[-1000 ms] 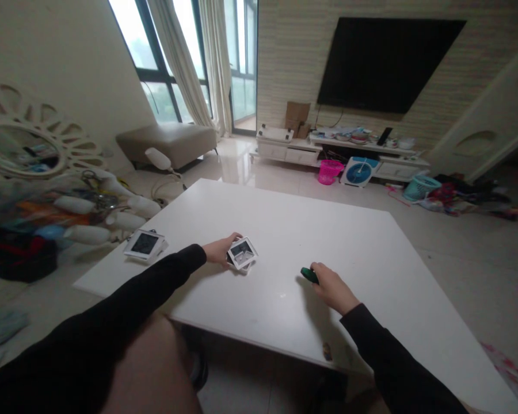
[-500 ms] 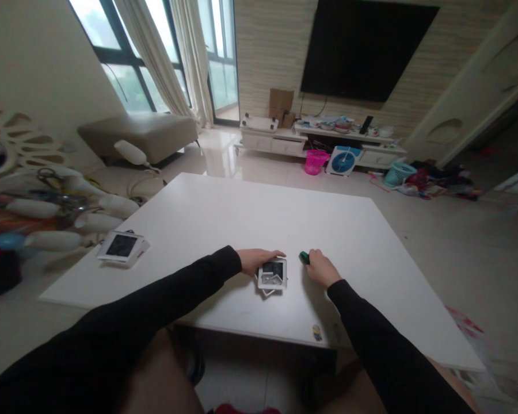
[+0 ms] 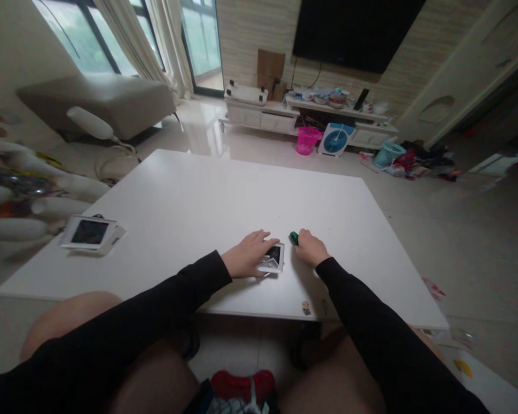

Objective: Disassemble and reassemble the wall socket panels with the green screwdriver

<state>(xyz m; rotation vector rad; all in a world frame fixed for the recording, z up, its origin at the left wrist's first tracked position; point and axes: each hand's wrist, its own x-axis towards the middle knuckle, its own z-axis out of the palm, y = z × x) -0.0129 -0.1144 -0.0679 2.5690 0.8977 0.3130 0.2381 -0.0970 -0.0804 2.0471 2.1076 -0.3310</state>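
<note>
On the white table (image 3: 224, 195), near its front edge, a white frame (image 3: 277, 260) with a dark face lies under the left hand (image 3: 247, 256); twelve o'clock means straight away from the person. The left hand is at the frame's 9 o'clock side: its fingers reach over the far part and its thumb is along the near edge, so it appears to be clasped across it. The right hand (image 3: 311, 248) is closed around a green object (image 3: 293, 236), of which only one end shows. The two hands are apart from each other.

The most important relation seems to be the narrow gap between these two things. From the frame, the green end is at 1 to 2 o'clock, just beside it and, as far as one can judge, not touching. From the right hand, the frame is at about 8 o'clock; the left hand, which touches it, is nearer.

The visible part of the green object has its long axis from about 10 to 4 o'clock, and its free end points to 10. The frame's uncovered edge runs nearly from 12 to 6 o'clock; because the hand hides the opposite side, its long axis cannot be told. Another white frame (image 3: 88, 232) lies well apart, toward 9 o'clock.
</note>
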